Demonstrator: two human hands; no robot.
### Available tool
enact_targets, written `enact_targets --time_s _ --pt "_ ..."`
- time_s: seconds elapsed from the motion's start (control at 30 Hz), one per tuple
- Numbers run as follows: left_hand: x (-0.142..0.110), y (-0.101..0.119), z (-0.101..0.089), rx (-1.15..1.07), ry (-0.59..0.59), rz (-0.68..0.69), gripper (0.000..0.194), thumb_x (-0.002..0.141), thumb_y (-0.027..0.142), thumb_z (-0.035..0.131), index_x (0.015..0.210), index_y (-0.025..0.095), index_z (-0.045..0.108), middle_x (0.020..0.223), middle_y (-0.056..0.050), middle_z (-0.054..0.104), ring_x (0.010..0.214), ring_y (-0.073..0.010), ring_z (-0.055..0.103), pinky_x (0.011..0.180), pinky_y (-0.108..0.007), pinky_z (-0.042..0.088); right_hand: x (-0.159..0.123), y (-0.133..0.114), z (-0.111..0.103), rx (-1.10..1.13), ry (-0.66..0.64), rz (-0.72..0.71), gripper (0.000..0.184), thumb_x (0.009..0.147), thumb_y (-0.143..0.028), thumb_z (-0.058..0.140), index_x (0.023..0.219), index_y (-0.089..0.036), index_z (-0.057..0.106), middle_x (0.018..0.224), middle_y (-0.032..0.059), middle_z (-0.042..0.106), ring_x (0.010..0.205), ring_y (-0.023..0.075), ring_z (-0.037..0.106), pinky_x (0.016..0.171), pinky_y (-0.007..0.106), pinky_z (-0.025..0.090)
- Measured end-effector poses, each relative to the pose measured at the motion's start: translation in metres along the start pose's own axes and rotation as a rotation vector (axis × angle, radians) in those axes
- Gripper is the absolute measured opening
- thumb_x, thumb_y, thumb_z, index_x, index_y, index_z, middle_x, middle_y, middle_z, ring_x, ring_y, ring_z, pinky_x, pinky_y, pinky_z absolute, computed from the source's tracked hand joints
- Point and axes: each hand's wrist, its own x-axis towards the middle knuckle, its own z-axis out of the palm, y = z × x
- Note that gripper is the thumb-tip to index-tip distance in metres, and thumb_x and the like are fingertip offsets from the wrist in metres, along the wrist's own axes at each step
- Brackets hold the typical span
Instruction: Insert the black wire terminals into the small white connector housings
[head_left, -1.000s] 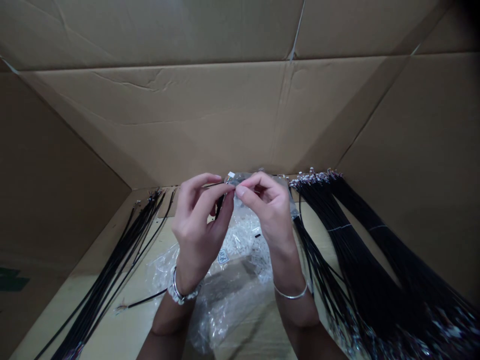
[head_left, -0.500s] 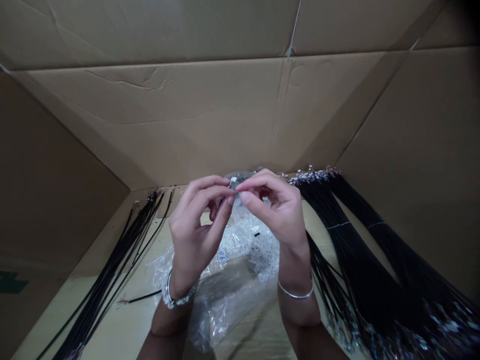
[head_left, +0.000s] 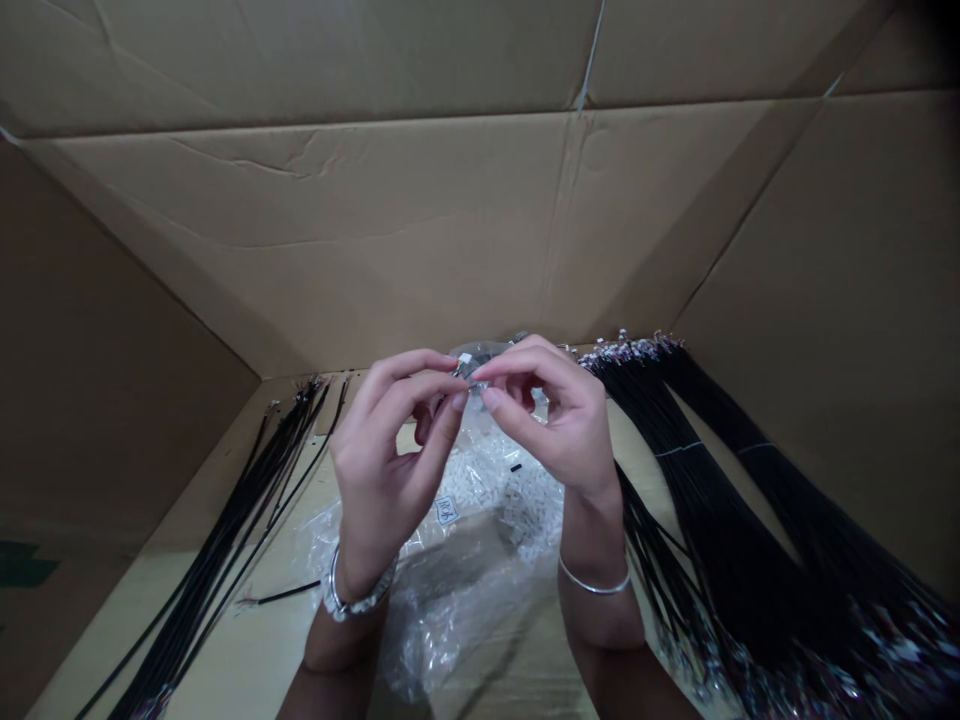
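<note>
Both hands meet in front of me above a clear plastic bag [head_left: 465, 590] of small white connectors [head_left: 525, 500]. My left hand [head_left: 390, 460] pinches the end of a thin black cable, which drops behind its fingers. My right hand [head_left: 559, 420] pinches a small white connector [head_left: 465, 359] at the same spot, fingertips touching those of the left. Each wrist wears a bracelet.
A thin row of black cables [head_left: 225, 540] lies at the left, with one loose cable [head_left: 281, 597] beside it. A thick bundle of black cables [head_left: 750, 540] fans out at the right. Cardboard walls [head_left: 420, 230] enclose the work surface [head_left: 247, 660] on three sides.
Both hands have shifted slightly outward and upward while keeping their pinch; the fingertips stay together at the connector.
</note>
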Motion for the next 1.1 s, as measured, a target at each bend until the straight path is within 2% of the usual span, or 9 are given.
enact_targets --time_s 0.23,0.4,0.5,0.6,0.73,0.93,1.1 --pt "-0.001 -0.001 -0.002 0.010 -0.027 0.016 0.015 0.093 0.012 0.070 0.103 0.021 0.073 0.111 -0.006 0.070 0.098 -0.0160 0.066 0.074 -0.025 0.054 0.000 0.003 0.000 -0.080 -0.006 -0.108 0.014 0.091 -0.016 0.074 0.100 -0.027 0.075 0.092 0.0002 0.069 0.072 0.0136 0.056 0.060 0.029 0.048" --pt "0.000 -0.001 0.000 0.006 -0.046 -0.011 0.014 0.093 0.012 0.070 0.103 0.021 0.073 0.112 -0.006 0.070 0.099 -0.0158 0.067 0.075 -0.024 0.056 -0.001 0.003 0.001 -0.142 0.002 -0.114 0.010 0.093 -0.015 0.073 0.097 -0.025 0.073 0.092 0.0001 0.071 0.077 0.0133 0.059 0.062 0.029 0.046" --pt "0.000 -0.003 0.003 0.084 -0.004 0.041 0.015 0.092 0.011 0.071 0.102 0.022 0.073 0.110 -0.005 0.070 0.093 -0.0141 0.066 0.071 -0.023 0.053 -0.002 0.002 0.002 -0.154 0.030 -0.036 0.007 0.095 -0.020 0.070 0.089 -0.023 0.070 0.082 -0.0013 0.067 0.072 0.0127 0.055 0.065 0.029 0.045" --pt "0.000 -0.008 0.006 0.164 0.016 0.119 0.016 0.090 0.010 0.074 0.101 0.021 0.073 0.109 -0.003 0.071 0.082 -0.0109 0.064 0.068 -0.021 0.052 -0.002 0.004 0.002 -0.081 0.033 0.138 0.017 0.098 -0.028 0.067 0.083 -0.021 0.068 0.075 -0.0028 0.063 0.066 0.0111 0.052 0.064 0.029 0.043" --pt "-0.001 -0.012 0.007 0.208 -0.018 0.173 0.017 0.090 0.008 0.073 0.103 0.020 0.073 0.114 -0.005 0.071 0.085 -0.0116 0.067 0.080 -0.024 0.058 -0.002 0.007 0.002 0.030 0.015 0.310 0.024 0.098 -0.038 0.067 0.083 -0.021 0.067 0.072 -0.0041 0.061 0.065 0.0101 0.051 0.061 0.027 0.040" --pt "0.000 -0.012 0.007 0.249 -0.047 0.211 0.016 0.093 0.006 0.069 0.104 0.017 0.069 0.113 -0.004 0.070 0.099 -0.0128 0.069 0.089 -0.024 0.060 -0.002 0.003 0.002 0.083 -0.018 0.330 0.028 0.101 -0.038 0.063 0.080 -0.021 0.062 0.070 -0.0042 0.060 0.066 0.0097 0.054 0.064 0.027 0.041" --pt "0.001 -0.012 0.008 0.254 -0.047 0.231 0.016 0.094 0.006 0.067 0.105 0.018 0.069 0.113 -0.004 0.070 0.101 -0.0142 0.070 0.088 -0.024 0.061 -0.004 -0.001 0.003 0.031 -0.028 0.299 0.029 0.103 -0.040 0.059 0.081 -0.022 0.057 0.066 -0.0056 0.051 0.061 0.0100 0.046 0.061 0.028 0.036"
